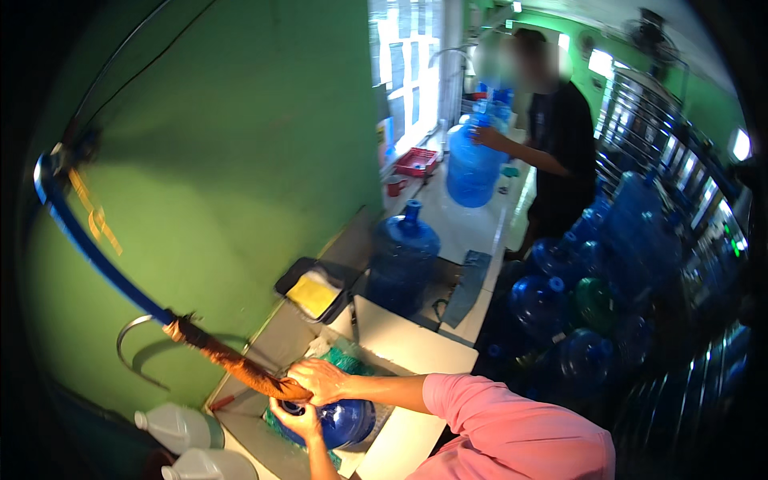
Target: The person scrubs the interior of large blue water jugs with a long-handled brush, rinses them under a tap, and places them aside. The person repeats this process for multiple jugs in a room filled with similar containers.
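White jugs [178, 426] and a black tub [334, 310] sit near the right hand's [322, 381] hose [240, 365].

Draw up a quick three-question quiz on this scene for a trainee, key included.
1. What does the person's right hand hold?
A) a green jug
B) the orange-wrapped hose end
C) a red tray

2. True or false: the co-worker's visible hand is on the red tray.

3. How many white jugs show at the lower left?

Key:
1. B
2. False; it is on a blue jug.
3. Two
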